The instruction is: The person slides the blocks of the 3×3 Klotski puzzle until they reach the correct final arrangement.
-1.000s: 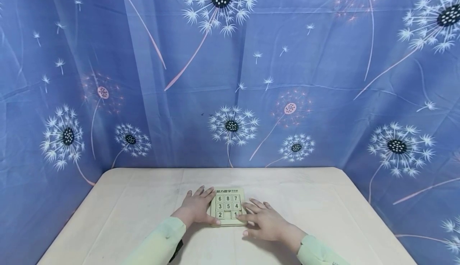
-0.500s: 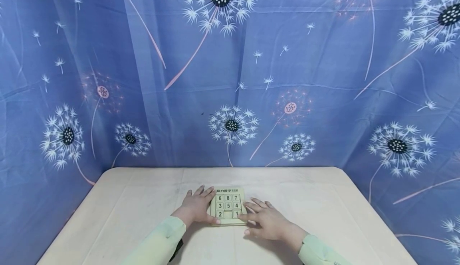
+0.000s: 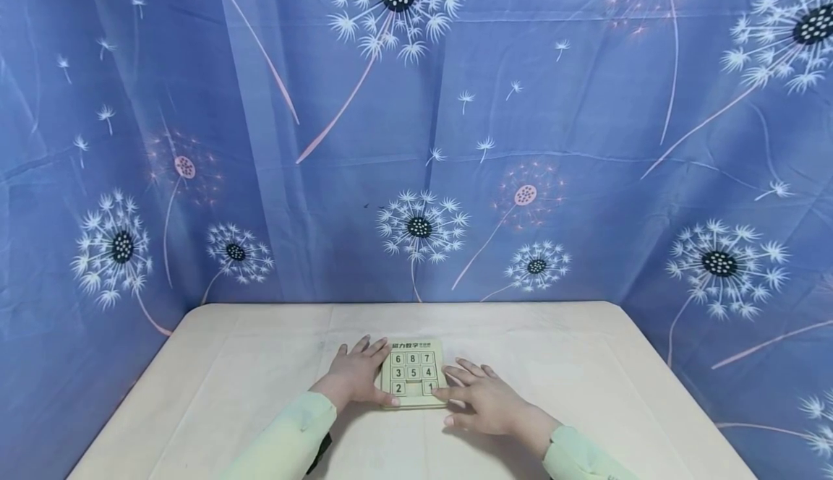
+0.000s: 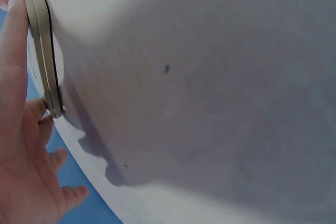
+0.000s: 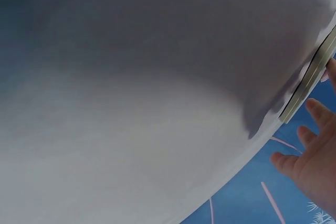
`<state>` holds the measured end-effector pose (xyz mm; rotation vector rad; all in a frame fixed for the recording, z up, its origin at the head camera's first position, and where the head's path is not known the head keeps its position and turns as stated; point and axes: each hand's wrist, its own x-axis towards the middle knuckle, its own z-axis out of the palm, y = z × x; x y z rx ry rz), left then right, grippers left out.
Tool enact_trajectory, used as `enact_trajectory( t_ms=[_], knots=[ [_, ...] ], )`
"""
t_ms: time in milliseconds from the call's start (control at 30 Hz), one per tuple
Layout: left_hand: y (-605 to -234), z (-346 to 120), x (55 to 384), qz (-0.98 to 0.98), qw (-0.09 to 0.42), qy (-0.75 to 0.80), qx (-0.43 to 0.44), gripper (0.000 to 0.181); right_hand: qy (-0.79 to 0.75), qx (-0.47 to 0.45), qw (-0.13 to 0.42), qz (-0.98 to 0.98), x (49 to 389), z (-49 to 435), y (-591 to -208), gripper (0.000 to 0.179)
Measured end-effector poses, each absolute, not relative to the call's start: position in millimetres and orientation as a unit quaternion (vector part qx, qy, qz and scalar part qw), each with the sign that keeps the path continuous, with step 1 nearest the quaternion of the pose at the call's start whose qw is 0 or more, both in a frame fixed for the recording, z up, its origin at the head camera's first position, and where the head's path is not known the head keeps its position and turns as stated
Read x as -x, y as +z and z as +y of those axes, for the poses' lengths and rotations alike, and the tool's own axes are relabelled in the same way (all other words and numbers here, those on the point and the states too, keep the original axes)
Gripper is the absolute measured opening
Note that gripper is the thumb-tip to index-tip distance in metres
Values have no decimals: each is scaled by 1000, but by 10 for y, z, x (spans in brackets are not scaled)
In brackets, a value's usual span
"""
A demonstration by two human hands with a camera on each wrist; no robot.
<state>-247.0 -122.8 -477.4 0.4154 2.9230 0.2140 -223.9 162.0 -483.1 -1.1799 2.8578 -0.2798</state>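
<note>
A pale green sliding number puzzle (image 3: 413,402) lies flat on the table, its tiles in three rows: 6 8 7, 3 5 4, then 2, a gap and 1. My left hand (image 3: 354,379) holds the puzzle's left side, thumb at the near left corner and fingers at the far left edge. From the right, my right hand (image 3: 488,399) reaches over with its index fingertip on the number 1 tile (image 3: 428,387); its other fingers are spread and loose. In the left wrist view the thumb (image 4: 13,51) lies along the puzzle's edge (image 4: 44,45).
The table (image 3: 260,364) has a pale cover and rounded far corners. Blue cloth (image 3: 338,234) with dandelion prints hangs behind it and on both sides. A black strap (image 3: 319,457) shows beneath the left sleeve.
The number 1 tile has slid slightly right, into the bottom right corner, widening the gap beside it. My right hand has shifted right with it; my left hand has stayed put.
</note>
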Motion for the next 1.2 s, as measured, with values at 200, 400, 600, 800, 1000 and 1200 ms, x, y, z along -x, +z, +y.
enact_trajectory(
  t_ms=[200, 400, 600, 800, 1000, 1200],
  knots=[
    [-4774, -1233, 2452, 983, 88, 78, -142, 109, -97, 374, 26, 922, 2230, 1620, -4829, 55],
    [-4747, -1227, 2445, 983, 88, 77, -141, 108, -97, 380, 10, 920, 2224, 1636, -4837, 56],
    [-4755, -1240, 2452, 982, 91, 79, -148, 108, -98, 387, -19, 917, 2207, 1576, -4819, 59],
    [-4800, -1259, 2464, 982, 87, 73, -154, 107, -91, 385, -17, 918, 2240, 1465, -4832, 59],
    [-4836, -1265, 2471, 982, 80, 59, -159, 108, -84, 390, 1, 917, 2278, 1354, -4834, 59],
    [-4850, -1269, 2473, 981, 69, 54, -175, 109, -71, 401, 5, 913, 2300, 1275, -4856, 59]
  ],
)
